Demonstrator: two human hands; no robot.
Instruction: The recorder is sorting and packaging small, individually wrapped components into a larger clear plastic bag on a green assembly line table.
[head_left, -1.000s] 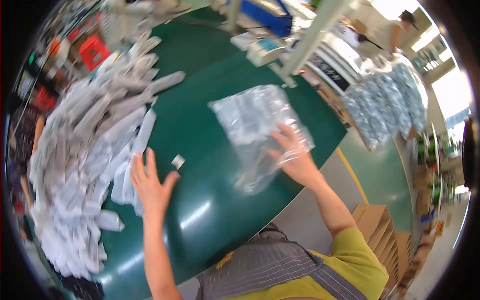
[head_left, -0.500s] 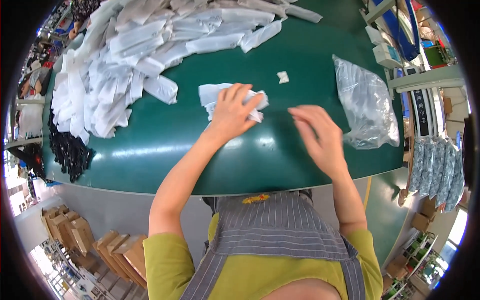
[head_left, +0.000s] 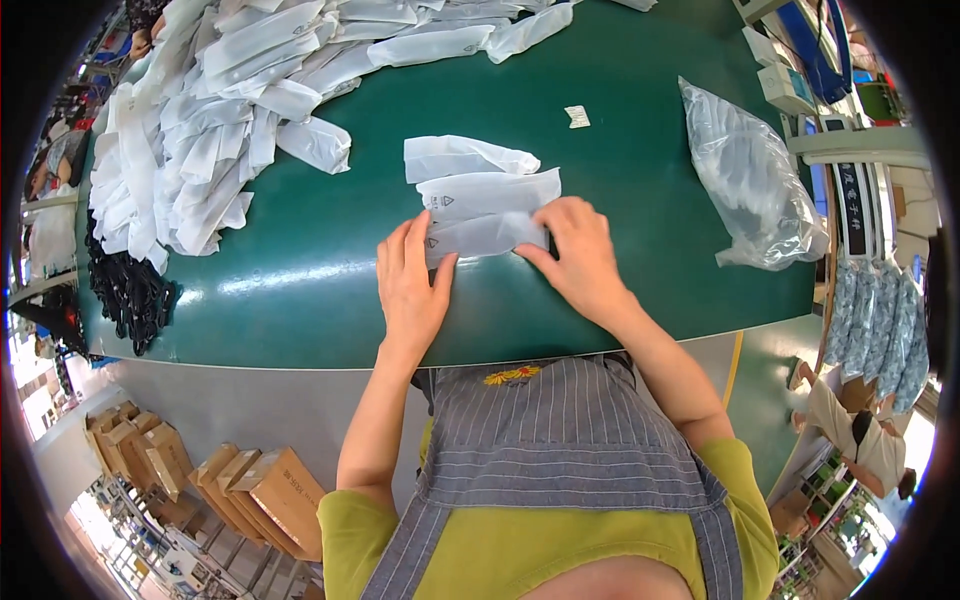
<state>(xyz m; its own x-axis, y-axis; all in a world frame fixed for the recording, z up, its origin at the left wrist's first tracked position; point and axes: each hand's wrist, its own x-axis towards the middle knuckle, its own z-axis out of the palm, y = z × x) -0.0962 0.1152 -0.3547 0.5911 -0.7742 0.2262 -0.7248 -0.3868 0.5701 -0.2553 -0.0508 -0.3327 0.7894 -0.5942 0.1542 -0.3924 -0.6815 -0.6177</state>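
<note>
Three frosted white plastic bags lie one behind another on the green table in front of me: a far bag, a middle bag and a near bag. The near bag's left end sits between the thumb and fingers of my left hand. Its right end is gripped by my right hand, thumb at the lower edge and fingers over the upper corner. Small dark printed marks show at the left ends of the middle and near bags. What the bags contain cannot be made out.
A large heap of similar white bags covers the table's far left. Black cords or straps lie bunched at the left edge. A small white paper piece is beyond the bags; a big clear plastic bag lies on the right.
My left hand has come down off the bags toward me, and my right hand has moved left onto the near bag. The crumpled bags now lie flatter in a row.
</note>
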